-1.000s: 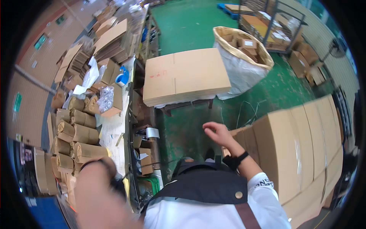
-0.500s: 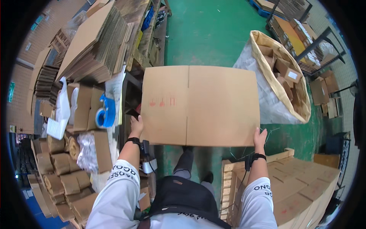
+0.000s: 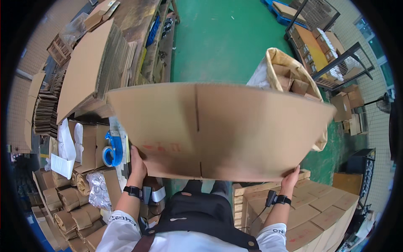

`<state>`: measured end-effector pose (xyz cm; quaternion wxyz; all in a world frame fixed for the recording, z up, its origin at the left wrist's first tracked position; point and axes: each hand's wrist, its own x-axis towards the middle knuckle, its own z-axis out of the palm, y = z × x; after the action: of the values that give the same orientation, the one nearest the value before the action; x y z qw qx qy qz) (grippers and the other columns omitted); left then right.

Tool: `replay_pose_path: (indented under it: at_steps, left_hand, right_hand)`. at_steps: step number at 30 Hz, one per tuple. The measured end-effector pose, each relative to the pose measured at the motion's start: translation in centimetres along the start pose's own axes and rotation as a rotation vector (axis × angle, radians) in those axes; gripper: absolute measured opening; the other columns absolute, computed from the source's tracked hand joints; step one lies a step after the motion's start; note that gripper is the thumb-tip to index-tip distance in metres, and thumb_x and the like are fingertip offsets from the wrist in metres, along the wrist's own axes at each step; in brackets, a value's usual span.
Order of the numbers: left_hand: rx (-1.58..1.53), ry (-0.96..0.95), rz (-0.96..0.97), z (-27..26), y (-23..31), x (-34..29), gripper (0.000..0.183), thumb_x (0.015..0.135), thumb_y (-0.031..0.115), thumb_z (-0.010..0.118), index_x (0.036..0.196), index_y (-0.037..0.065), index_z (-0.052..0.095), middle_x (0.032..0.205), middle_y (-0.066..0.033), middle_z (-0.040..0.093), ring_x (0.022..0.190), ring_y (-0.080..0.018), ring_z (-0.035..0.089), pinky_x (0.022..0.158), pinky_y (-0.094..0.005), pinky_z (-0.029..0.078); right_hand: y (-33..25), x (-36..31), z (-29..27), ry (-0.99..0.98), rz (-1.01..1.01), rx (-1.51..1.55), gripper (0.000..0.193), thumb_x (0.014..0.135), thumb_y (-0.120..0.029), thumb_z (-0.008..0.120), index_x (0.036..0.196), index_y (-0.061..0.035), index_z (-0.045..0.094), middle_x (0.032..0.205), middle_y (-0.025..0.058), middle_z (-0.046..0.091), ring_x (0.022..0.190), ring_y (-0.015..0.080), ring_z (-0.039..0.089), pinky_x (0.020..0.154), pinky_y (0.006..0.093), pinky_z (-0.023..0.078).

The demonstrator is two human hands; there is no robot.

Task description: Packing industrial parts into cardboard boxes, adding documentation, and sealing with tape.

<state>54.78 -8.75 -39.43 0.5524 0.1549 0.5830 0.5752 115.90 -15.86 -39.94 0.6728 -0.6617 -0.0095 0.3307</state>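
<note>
A large flattened cardboard box, brown with faint red printed marks, is held up in front of my body. My left hand grips its lower left corner, and my right hand grips the lower right corner. The fingers of both hands are partly hidden behind the board. Its far edge looks blurred and raised, and spreads wider than the near edge. Both slots in the board's middle show as dark lines.
On the left, a stack of flat cardboard leans by a workbench, near a blue tape dispenser. A large sack of cardboard pieces stands beyond the board. Closed boxes fill a wooden pallet at the lower right. A cart stands farther back.
The cardboard has come nearer to my body and tilted, its far edge rising and looking wider. Both hands have moved back toward me, still gripping it. My view has shifted slightly.
</note>
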Motion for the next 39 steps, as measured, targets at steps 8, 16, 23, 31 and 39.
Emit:
replay_pose_path:
  at_steps: [8, 16, 23, 31, 39]
  left_hand:
    - [-0.088, -0.101, 0.042, 13.2, 11.3, -12.0, 0.083, 0.085, 0.072, 0.046, 0.142, 0.014, 0.030, 0.139, -0.0106, 0.040, 0.129, -0.0282, 0.037, 0.104, -0.0541, 0.030]
    - [-0.116, -0.001, 0.118, 17.4, 12.4, -12.1, 0.046, 0.088, 0.046, 0.065, 0.118, 0.019, 0.043, 0.111, -0.0017, 0.051, 0.089, -0.0195, 0.053, 0.083, -0.0505, 0.049]
    - [0.055, -0.224, -0.097, 13.6, 13.8, -14.4, 0.043, 0.082, 0.008, 0.064, 0.122, 0.004, 0.048, 0.109, -0.0128, 0.061, 0.098, -0.0298, 0.063, 0.086, -0.0549, 0.052]
    - [0.426, -0.324, -0.203, 14.6, 24.8, -16.3, 0.045, 0.066, -0.007, 0.050, 0.110, 0.001, 0.058, 0.090, -0.0086, 0.064, 0.078, -0.0191, 0.065, 0.065, -0.0340, 0.055]
    - [1.434, 0.026, 0.080, 14.5, 10.0, -8.7, 0.079, 0.079, 0.015, 0.054, 0.148, 0.004, 0.017, 0.148, -0.0277, 0.027, 0.137, -0.0345, 0.034, 0.106, -0.0538, 0.032]
  right_hand:
    - [-21.5, -11.7, 5.2, -0.059, -0.979, -0.362, 0.046, 0.099, -0.035, 0.046, 0.131, -0.0026, 0.048, 0.132, 0.0123, 0.053, 0.117, 0.0262, 0.052, 0.106, 0.0422, 0.033]
    - [-26.6, -12.9, 12.0, -1.377, -0.765, -1.471, 0.044, 0.092, -0.038, 0.060, 0.118, -0.0022, 0.061, 0.112, 0.0137, 0.066, 0.109, 0.0279, 0.060, 0.104, 0.0393, 0.037]
    - [-26.5, -8.1, 16.6, -1.455, -0.368, -1.670, 0.055, 0.089, -0.043, 0.061, 0.119, 0.0022, 0.058, 0.108, 0.0133, 0.065, 0.096, 0.0235, 0.061, 0.084, 0.0343, 0.048]
    - [-30.3, -11.4, 18.9, -1.140, -0.174, -1.312, 0.051, 0.084, -0.002, 0.048, 0.135, -0.0001, 0.045, 0.116, 0.0043, 0.060, 0.094, 0.0145, 0.058, 0.080, 0.0289, 0.047]
    - [-12.3, -16.6, 20.0, -1.105, -0.341, -0.818, 0.071, 0.088, -0.012, 0.046, 0.150, -0.0012, 0.014, 0.145, 0.0174, 0.035, 0.132, 0.0259, 0.034, 0.106, 0.0358, 0.030]
